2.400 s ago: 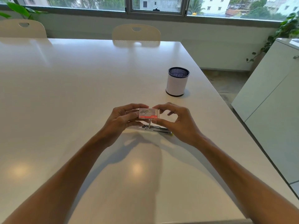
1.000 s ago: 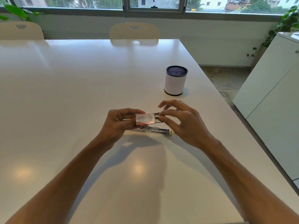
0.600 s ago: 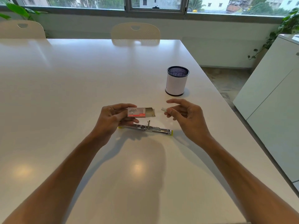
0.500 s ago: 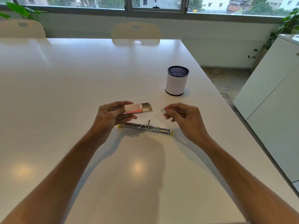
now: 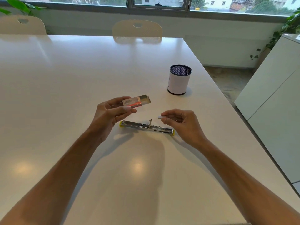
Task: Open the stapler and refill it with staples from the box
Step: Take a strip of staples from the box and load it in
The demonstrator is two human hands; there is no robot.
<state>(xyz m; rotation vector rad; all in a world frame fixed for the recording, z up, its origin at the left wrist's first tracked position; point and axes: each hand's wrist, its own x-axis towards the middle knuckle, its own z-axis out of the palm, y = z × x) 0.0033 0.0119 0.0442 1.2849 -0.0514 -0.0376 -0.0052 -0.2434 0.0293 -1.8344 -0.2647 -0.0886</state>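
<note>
The stapler (image 5: 146,127) lies opened out flat on the white table (image 5: 81,75), a metal bar with yellow ends, between my two hands. My left hand (image 5: 110,114) holds the small red and white staple box (image 5: 135,101) above the stapler's left end, its right flap open. My right hand (image 5: 181,123) pinches a short strip of staples (image 5: 160,117) between thumb and forefinger, just above the stapler's right half and apart from it.
A white pen cup with a dark mesh rim (image 5: 179,79) stands behind and to the right of my hands. Two cream chairs (image 5: 137,29) sit at the table's far side. A white cabinet (image 5: 276,88) stands beyond the right table edge.
My right hand drew the strip of staples out of the box and moved it right and down toward the stapler. My left hand carried the open box to the left and up.
</note>
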